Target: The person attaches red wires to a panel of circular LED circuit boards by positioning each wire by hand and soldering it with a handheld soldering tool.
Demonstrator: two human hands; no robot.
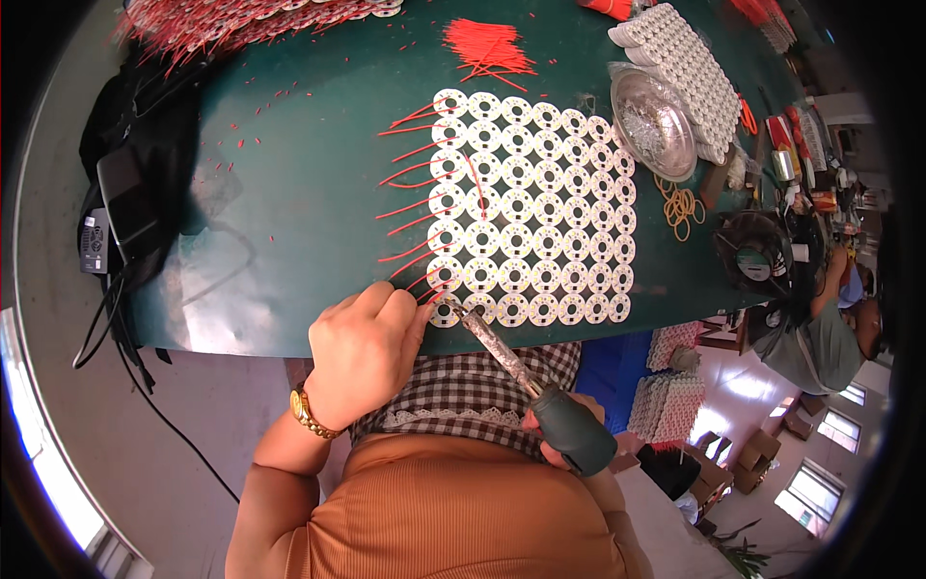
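A sheet of round white circuit boards [515, 228] in rows lies near the table's front edge. Short red wires [408, 227] stick out leftward from the boards of its left column. At the near left corner, my left hand [365, 338] pinches a red wire between thumb and fingers against a board. My right hand [590, 409] is wrapped around the dark green handle of a soldering iron [502, 355], partly hidden behind it. The iron's tip meets that same corner board, close to my left fingertips. One loose red wire [475, 179] rests across the boards farther back.
A bundle of red wires [482, 46] lies at the back. To the right are a metal bowl [656, 121], stacked boards [690, 72], rubber bands [680, 205] and a dark round device [754, 253]. Wired boards [256, 27] pile up back left. Another person [810, 343] is at right.
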